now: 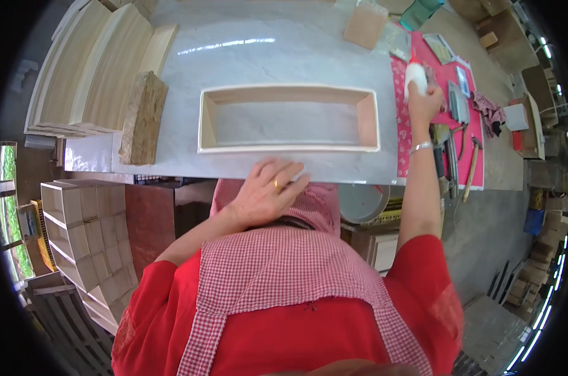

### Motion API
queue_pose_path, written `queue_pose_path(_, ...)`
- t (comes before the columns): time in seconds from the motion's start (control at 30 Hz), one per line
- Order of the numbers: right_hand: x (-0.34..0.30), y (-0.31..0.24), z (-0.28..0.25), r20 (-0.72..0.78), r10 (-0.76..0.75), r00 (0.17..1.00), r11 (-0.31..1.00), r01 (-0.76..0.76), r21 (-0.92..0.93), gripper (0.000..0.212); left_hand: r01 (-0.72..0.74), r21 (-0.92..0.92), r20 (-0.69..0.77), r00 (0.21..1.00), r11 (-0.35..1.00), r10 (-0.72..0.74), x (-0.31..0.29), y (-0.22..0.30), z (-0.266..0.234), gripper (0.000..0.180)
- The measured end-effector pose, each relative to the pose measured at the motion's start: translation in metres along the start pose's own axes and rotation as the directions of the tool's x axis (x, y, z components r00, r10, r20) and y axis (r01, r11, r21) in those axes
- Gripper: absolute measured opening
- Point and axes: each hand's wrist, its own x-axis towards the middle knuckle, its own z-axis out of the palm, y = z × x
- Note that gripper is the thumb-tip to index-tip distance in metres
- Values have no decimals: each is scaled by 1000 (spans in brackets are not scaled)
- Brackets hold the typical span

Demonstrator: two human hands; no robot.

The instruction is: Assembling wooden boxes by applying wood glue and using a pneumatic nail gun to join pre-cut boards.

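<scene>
A white squeeze bottle with a red tip (415,76) is gripped in my right hand (427,103), over the pink patterned cloth at the table's right side. My left hand (268,193) lies at the table's front edge, its fingers stretched out and slightly apart, with nothing seen in it. Just beyond those fingers a rectangular wooden frame (290,149) rests on the grey tabletop (284,50). Its four walls stand upright, and the grey surface shows through its middle. A pale line runs along its upper rim.
Stacked wooden boards (86,69) and a rough wood block (143,119) stand at the left. On the pink cloth (404,147) lie a hammer (472,166) and other tools. A wooden piece in plastic (365,24) sits far right. Stacked wooden boxes (86,232) stand below left.
</scene>
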Motion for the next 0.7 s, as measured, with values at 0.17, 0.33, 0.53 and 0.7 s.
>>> queue_pose_path(0.17, -5, 11, 7, 82, -89, 993, 996, 90, -12, 40, 115, 137, -62, 992, 984, -107, 58, -1, -21, 39)
queue_pose_path(0.33, -144, -92, -74, 126, 312, 942, 785, -330, 524, 50, 154, 201, 68, 983, 967, -171, 67, -17, -15, 19)
queue_pose_path(0.53, -241, -152, -88, 343, 293, 892, 624, -450, 638, 62, 115, 175, 27, 992, 978, -121, 69, -20, -9, 9)
queue_pose_path(0.7, -249, -176, -79, 378, 250, 891, 634, -446, 631, 65, 100, 184, 62, 992, 978, -113, 69, -21, -9, 14)
